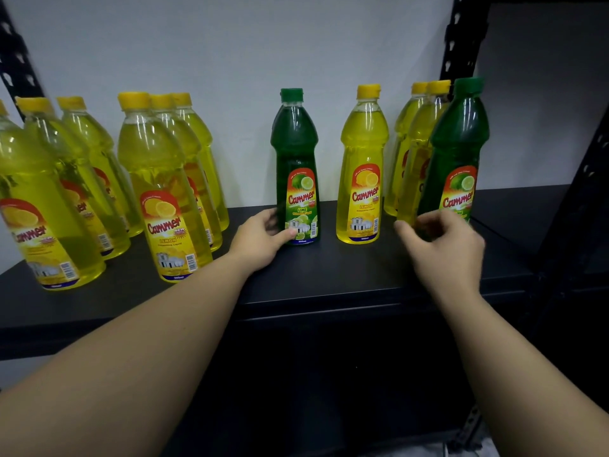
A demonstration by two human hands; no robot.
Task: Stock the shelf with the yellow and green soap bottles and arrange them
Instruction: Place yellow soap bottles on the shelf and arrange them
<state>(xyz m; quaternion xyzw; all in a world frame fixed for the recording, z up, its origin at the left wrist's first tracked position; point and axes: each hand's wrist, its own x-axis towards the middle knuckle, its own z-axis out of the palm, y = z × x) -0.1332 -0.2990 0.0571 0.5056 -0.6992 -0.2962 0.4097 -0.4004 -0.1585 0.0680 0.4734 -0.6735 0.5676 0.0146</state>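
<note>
A green lime soap bottle (295,159) stands upright mid-shelf. My left hand (260,240) grips its base, thumb across the front of the label and fingers behind. A single yellow lemon bottle (362,166) stands just to its right, untouched. Further right is a second green bottle (458,153) with two yellow bottles (413,136) close behind it. My right hand (445,249) hovers in front of that bottle's base, blurred, with fingers loosely curled and nothing clearly held. Several more yellow bottles (158,179) stand in rows at the left.
The black shelf board (329,278) has bare surface along its front edge and between the middle bottles. Black perforated uprights stand at the right (461,37) and left (16,61). A white wall backs the shelf. A lower shelf level is dark.
</note>
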